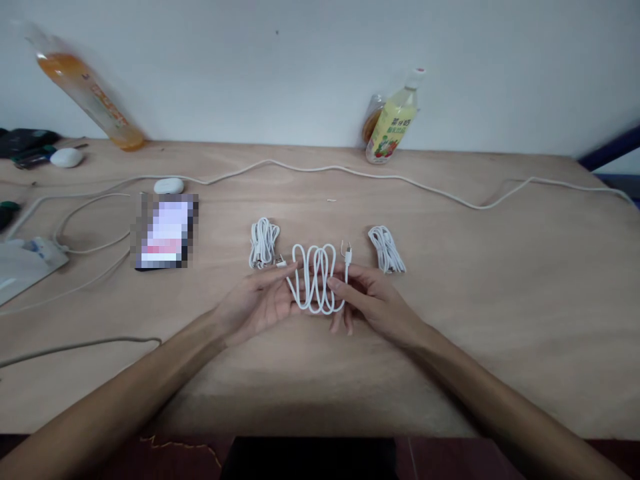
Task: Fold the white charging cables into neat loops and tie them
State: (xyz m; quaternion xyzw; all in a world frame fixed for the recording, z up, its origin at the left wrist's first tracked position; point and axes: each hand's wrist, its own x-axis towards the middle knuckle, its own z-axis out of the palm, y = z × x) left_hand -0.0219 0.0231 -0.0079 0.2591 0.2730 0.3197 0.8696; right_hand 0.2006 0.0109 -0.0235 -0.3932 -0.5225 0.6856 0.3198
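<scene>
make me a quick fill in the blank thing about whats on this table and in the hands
1. The left hand and right hand hold a looped cable whose colour is ____.
2. The bundled cables lying on the table number ____.
3. Of the two hands, the phone lies nearer the ____ one.
4. The bottle at far left contains liquid coloured ____.

Missing words: white; two; left; orange

A white cable (315, 280) in loose loops spans both hands (376, 299); one plug (349, 255) points up.
</scene>
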